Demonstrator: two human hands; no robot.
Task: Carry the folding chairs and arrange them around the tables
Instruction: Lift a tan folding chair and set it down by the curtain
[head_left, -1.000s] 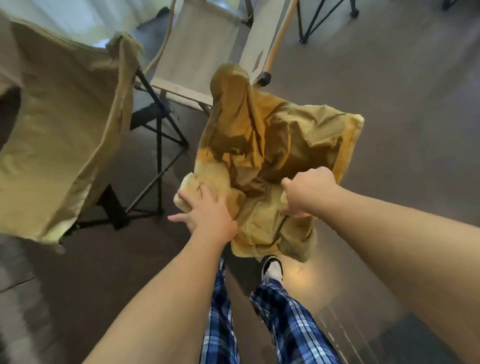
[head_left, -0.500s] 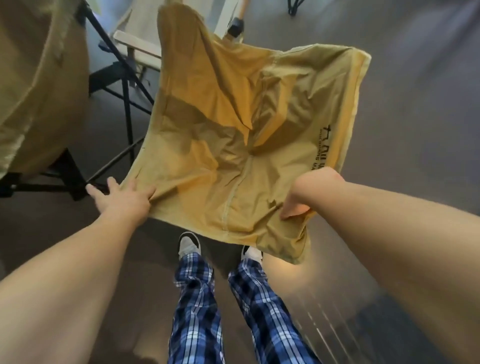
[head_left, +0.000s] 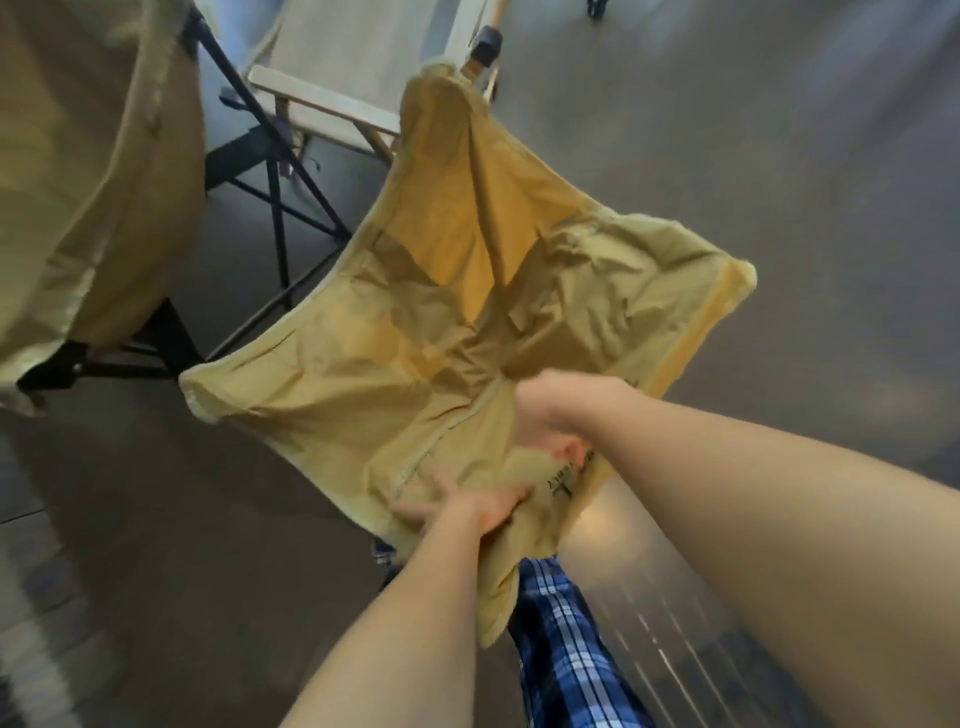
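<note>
While right hand (head_left: 550, 415) fingers grip the chair fabric (head_left: 441, 332) near edge, I see left hand (head_left: 478, 512) pressing flat beside it; it has moved in from the left corner.

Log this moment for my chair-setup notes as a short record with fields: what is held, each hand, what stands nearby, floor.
held item: tan fabric chair seat, crumpled, lifted off the floor
right hand: grips the seat's near edge by the printed lettering
left hand: on the near edge just below the right hand; grip unclear from blur
nearby left: tan folding chair on a black frame
nearby behind: cream canvas chair with pale wooden rails
floor: dark grey, glossy
person: blue plaid trousers below the seat
</note>
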